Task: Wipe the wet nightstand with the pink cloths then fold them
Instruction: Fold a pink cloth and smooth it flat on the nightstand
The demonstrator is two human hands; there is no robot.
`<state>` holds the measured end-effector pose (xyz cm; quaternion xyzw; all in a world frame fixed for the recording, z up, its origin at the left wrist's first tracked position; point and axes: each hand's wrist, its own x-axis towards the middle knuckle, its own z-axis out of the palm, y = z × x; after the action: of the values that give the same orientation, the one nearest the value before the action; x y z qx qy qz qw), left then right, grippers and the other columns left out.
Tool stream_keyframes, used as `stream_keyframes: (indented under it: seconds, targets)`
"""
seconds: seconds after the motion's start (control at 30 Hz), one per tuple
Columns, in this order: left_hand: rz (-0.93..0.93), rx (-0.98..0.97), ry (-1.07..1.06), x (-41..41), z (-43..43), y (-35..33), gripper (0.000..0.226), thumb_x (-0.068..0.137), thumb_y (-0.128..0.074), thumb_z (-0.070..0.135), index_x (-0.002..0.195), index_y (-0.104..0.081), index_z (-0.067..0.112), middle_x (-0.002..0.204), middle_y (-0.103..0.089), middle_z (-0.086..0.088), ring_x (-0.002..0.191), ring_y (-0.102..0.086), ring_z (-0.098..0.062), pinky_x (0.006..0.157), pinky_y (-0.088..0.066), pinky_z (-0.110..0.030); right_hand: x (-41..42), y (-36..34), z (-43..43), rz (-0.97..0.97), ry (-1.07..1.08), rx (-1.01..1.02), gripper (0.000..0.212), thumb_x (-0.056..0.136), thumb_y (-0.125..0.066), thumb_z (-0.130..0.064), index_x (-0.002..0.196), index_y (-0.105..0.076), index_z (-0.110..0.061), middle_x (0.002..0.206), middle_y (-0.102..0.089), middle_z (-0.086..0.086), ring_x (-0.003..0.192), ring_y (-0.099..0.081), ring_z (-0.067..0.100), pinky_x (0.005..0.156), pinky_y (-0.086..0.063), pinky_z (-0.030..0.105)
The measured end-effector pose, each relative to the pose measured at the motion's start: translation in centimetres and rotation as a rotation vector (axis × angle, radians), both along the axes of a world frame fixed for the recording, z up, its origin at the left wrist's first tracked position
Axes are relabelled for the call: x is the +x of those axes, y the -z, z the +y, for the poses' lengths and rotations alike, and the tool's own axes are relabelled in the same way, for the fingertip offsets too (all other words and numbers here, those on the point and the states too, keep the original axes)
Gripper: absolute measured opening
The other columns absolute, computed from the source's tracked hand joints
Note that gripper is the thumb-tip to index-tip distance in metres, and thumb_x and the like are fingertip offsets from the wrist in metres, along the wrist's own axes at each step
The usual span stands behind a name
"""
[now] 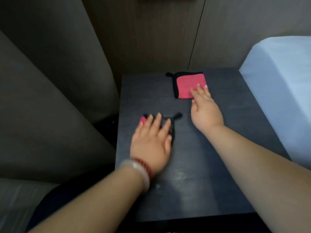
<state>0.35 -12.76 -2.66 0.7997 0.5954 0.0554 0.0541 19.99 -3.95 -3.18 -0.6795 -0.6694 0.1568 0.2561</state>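
Note:
The dark nightstand [198, 165] fills the middle of the view, with a pale wet smear near its front. A folded pink cloth with black trim [185, 84] lies at the back of the top. My right hand [203, 108] lies flat, fingertips resting on that cloth's near right corner. A second pink cloth [143, 120] lies at the left side, almost wholly covered by my left hand [151, 140], which presses flat on it with fingers spread. Only a pink corner and its black trim and loop show.
A grey upholstered chair or sofa [50, 98] stands close on the left. A bed with a white sheet [282, 91] borders the right side. A wood-panelled wall [151, 39] rises behind the nightstand.

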Motion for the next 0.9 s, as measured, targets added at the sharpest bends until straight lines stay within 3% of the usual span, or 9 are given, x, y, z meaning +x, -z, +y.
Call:
stream_keyframes:
  seconds: [0.07, 0.13, 0.2, 0.37, 0.43, 0.57, 0.67, 0.77, 0.9]
  targets:
    - [-0.007, -0.036, 0.066, -0.9, -3.1, -0.1, 0.053, 0.094, -0.029, 0.045, 0.143, -0.043, 0.030, 0.153, -0.035, -0.003, 0.141, -0.032, -0.025, 0.116, -0.022, -0.042, 0.0, -0.2, -1.5, 0.046, -0.011, -0.001, 0.049, 0.102, -0.035, -0.010, 0.150, -0.033, -0.016, 0.162, -0.018, 0.002, 0.150, -0.002, 0.015, 0.118, -0.007, 0.025]
    - [0.023, -0.081, 0.086, -1.7, -2.4, -0.3, 0.057, 0.093, -0.021, 0.049, 0.146, -0.037, 0.033, 0.156, -0.029, 0.000, 0.144, -0.025, -0.022, 0.117, -0.018, -0.040, 0.1, -0.2, -4.1, 0.044, -0.021, -0.002, 0.049, 0.102, -0.036, -0.008, 0.151, -0.032, -0.013, 0.162, -0.017, 0.005, 0.150, -0.002, 0.019, 0.121, -0.007, 0.031]
    - [0.067, -0.077, 0.037, -2.2, 0.7, -0.6, 0.060, 0.093, -0.013, 0.051, 0.149, -0.026, 0.036, 0.160, -0.019, 0.002, 0.146, -0.016, -0.020, 0.117, -0.011, -0.038, 0.5, 0.3, -7.1, -0.042, -0.041, -0.003, 0.049, 0.101, -0.038, -0.007, 0.149, -0.034, -0.010, 0.160, -0.020, 0.011, 0.150, -0.006, 0.024, 0.122, -0.008, 0.037]
    - [0.125, -0.310, -0.162, -1.8, 7.8, -1.5, 0.055, 0.099, -0.015, 0.047, 0.152, -0.006, 0.036, 0.162, 0.004, 0.003, 0.148, 0.002, -0.021, 0.118, -0.001, -0.041, 2.3, 0.9, -10.5, -0.195, 0.008, -0.043, 0.047, 0.099, -0.040, -0.006, 0.145, -0.042, -0.007, 0.155, -0.032, 0.015, 0.148, -0.018, 0.028, 0.121, -0.009, 0.036]
    - [0.116, -0.242, -0.178, -0.9, 5.6, -0.9, 0.055, 0.099, -0.015, 0.046, 0.152, -0.009, 0.035, 0.162, -0.001, 0.001, 0.148, -0.001, -0.022, 0.118, -0.003, -0.041, 2.1, 0.8, -10.3, -0.211, 0.008, -0.046, 0.048, 0.098, -0.039, -0.006, 0.146, -0.041, -0.007, 0.156, -0.031, 0.015, 0.148, -0.020, 0.027, 0.121, -0.010, 0.035]
    - [0.005, -0.007, 0.017, 0.8, -4.4, -0.1, 0.055, 0.093, -0.026, 0.046, 0.144, -0.041, 0.031, 0.154, -0.034, -0.004, 0.141, -0.030, -0.027, 0.116, -0.020, -0.043, 1.6, 0.8, -10.2, -0.255, 0.023, -0.052, 0.051, 0.097, -0.037, -0.008, 0.148, -0.037, -0.009, 0.158, -0.028, 0.012, 0.148, -0.019, 0.024, 0.121, -0.009, 0.034]
    - [0.010, -0.039, 0.155, 0.1, -5.7, 0.0, 0.052, 0.094, -0.031, 0.046, 0.143, -0.043, 0.031, 0.152, -0.037, -0.004, 0.140, -0.033, -0.027, 0.115, -0.024, -0.045, 1.6, 0.7, -10.3, -0.248, 0.015, -0.057, 0.051, 0.097, -0.037, -0.007, 0.148, -0.037, -0.009, 0.158, -0.027, 0.012, 0.148, -0.019, 0.024, 0.121, -0.009, 0.033]
    - [0.099, -0.030, 0.096, -1.8, 0.5, 0.1, 0.055, 0.096, -0.021, 0.049, 0.147, -0.033, 0.034, 0.157, -0.028, -0.005, 0.143, -0.027, -0.027, 0.116, -0.018, -0.041, 1.6, 0.7, -10.3, -0.253, 0.007, -0.061, 0.052, 0.096, -0.038, -0.006, 0.148, -0.037, -0.008, 0.158, -0.027, 0.012, 0.148, -0.019, 0.023, 0.121, -0.011, 0.034]
    - [0.178, -0.272, -0.149, -4.5, 9.6, -1.2, 0.056, 0.099, -0.013, 0.050, 0.152, -0.007, 0.035, 0.162, 0.001, 0.000, 0.148, -0.001, -0.023, 0.120, -0.003, -0.041, 1.6, 0.5, -10.4, -0.261, 0.007, -0.059, 0.052, 0.096, -0.038, -0.006, 0.148, -0.038, -0.009, 0.158, -0.028, 0.011, 0.148, -0.021, 0.023, 0.121, -0.010, 0.032]
